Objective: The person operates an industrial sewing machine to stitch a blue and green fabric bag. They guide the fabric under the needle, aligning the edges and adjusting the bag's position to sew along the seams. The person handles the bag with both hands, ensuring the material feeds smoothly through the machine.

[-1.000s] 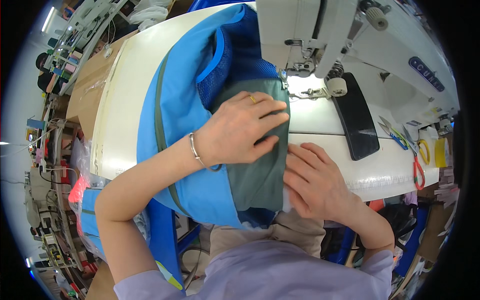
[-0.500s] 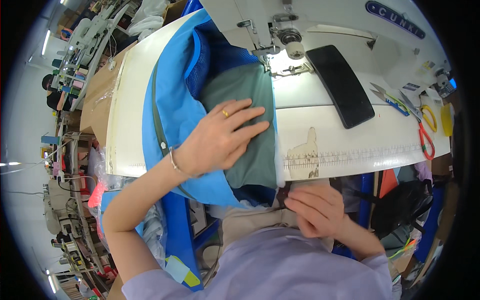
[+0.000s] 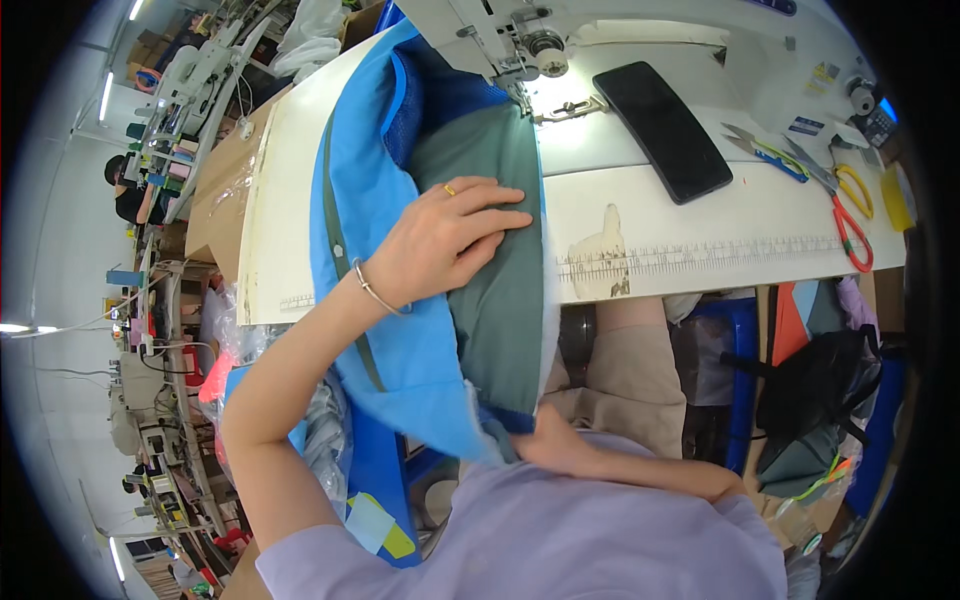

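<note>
My left hand point(image 3: 445, 240), with a ring and a bangle, lies on a blue fabric piece point(image 3: 365, 200) with a dark green panel point(image 3: 495, 320) and blue mesh; its fingers rest spread on the green. The fabric runs from the presser foot of a white sewing machine point(image 3: 460, 30) down over the table's front edge. My right hand point(image 3: 545, 440) is low at the fabric's lower end, its fingers hidden behind it, so I cannot tell what they hold.
The white worktable point(image 3: 700, 220) carries a black phone point(image 3: 662, 130), red-handled scissors point(image 3: 848, 235), other cutting tools and a yellow tape roll point(image 3: 896, 195). A black bag point(image 3: 815, 395) sits below right. Cardboard point(image 3: 220, 220), shelving and another person point(image 3: 130, 200) are at the left.
My right hand has moved down and left from the fabric's right edge to behind its lower end. My left hand stays on the green panel. The machine appears higher in the view.
</note>
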`<state>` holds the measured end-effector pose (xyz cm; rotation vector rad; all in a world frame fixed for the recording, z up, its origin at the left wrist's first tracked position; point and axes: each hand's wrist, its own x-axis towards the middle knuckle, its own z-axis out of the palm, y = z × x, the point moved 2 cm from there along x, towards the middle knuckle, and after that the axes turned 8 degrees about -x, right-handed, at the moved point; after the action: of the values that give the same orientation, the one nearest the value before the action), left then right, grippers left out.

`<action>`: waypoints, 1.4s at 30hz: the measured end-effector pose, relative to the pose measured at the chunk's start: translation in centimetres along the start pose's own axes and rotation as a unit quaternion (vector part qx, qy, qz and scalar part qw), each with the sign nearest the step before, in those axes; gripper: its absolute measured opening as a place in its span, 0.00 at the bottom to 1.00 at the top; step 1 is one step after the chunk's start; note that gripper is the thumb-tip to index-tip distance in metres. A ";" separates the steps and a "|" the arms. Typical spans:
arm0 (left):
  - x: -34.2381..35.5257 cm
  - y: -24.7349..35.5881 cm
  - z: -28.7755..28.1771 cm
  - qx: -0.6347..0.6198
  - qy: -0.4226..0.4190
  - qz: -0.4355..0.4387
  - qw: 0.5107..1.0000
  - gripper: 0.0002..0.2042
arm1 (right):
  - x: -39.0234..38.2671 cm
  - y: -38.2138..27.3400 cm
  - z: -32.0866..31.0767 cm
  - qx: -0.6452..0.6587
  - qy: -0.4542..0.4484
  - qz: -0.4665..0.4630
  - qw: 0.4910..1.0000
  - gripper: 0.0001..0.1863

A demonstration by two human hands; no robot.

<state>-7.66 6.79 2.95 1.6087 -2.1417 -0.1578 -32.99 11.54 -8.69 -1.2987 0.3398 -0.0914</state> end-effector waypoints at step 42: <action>6.1 -4.9 -0.6 0.089 0.016 0.035 0.995 0.17 | 5.2 -3.0 -5.5 -0.035 -0.036 0.051 0.997 0.22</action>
<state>-4.36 -0.37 3.51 1.6173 -2.2379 0.0825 -29.29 4.30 -8.13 -1.3472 0.3488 0.0543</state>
